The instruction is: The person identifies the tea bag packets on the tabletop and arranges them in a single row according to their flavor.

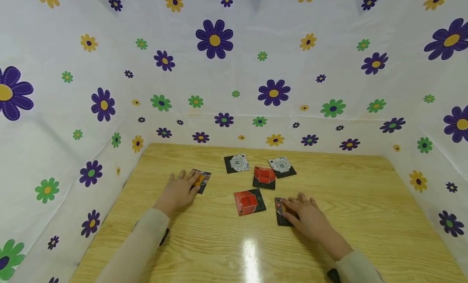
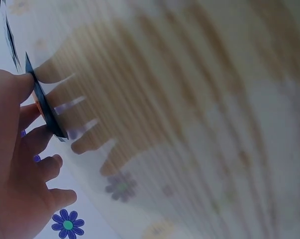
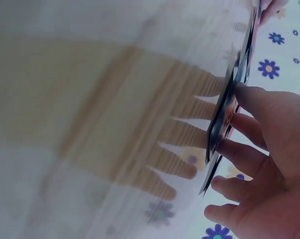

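Left of the middle of the wooden table (image 1: 373, 218), the left hand (image 1: 178, 193) rests relaxed fingers on a flat, square black-and-orange packet (image 1: 206, 180). Rightward come a black-and-white square packet (image 1: 237, 163) near the back edge, a red-and-black one (image 1: 249, 202) closer to the front edge, another red-and-black one (image 1: 264, 177), and a second black-and-white packet (image 1: 282, 166) just beside it. Farthest right, the right hand (image 1: 310, 218) lays its grip, loosely spread, on another black-and-orange packet (image 1: 280, 210).
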Tool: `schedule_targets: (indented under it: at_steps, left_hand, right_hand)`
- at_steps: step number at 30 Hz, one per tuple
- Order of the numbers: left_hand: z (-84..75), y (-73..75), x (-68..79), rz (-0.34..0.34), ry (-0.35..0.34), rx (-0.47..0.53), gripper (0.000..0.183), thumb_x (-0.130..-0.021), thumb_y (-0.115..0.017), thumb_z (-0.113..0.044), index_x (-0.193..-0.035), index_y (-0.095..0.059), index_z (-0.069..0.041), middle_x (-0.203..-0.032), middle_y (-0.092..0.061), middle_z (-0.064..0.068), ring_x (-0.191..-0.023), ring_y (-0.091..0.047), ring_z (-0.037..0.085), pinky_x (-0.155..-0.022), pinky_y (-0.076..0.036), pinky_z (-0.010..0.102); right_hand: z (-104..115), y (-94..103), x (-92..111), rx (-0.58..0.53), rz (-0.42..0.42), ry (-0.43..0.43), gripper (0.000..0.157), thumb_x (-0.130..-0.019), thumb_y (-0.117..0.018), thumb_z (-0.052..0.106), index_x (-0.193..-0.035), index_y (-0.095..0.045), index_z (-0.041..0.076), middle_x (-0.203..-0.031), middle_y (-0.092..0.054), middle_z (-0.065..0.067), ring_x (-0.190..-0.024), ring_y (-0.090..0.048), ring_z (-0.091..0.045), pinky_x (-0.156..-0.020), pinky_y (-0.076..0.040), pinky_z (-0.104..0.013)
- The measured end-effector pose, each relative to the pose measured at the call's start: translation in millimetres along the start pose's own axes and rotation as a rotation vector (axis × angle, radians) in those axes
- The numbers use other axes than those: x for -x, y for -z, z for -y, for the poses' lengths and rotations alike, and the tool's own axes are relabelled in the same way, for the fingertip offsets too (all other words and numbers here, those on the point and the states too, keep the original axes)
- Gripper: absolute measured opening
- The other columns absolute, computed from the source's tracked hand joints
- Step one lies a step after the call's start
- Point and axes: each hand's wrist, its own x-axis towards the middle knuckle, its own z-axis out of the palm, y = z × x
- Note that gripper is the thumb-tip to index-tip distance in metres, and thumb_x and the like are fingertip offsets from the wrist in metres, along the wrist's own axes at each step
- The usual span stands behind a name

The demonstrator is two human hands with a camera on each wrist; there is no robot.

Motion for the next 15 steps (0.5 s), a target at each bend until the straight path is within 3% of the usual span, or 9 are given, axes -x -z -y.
schedule_targets:
  at_steps: [15]
  left_hand:
    - [7.6, 3.7, 8.2, 0.006, 0.044, 0.014, 0.061, -0.113, -0.043, -0.042, -0.167, -0.033, -0.015, -0.171, -0.032, 0.016, -0.157, -0.027, 0.051, -0.124, -0.018, 0.076]
  right_hand:
    - [40, -10.6, 10, 0.006, 0.039, 0.089, 0.047, -0.103, -0.067, 0.041, -0.142, -0.069, 0.015, -0.139, -0.071, -0.016, -0.144, -0.050, -0.049, -0.119, -0.035, -0.071]
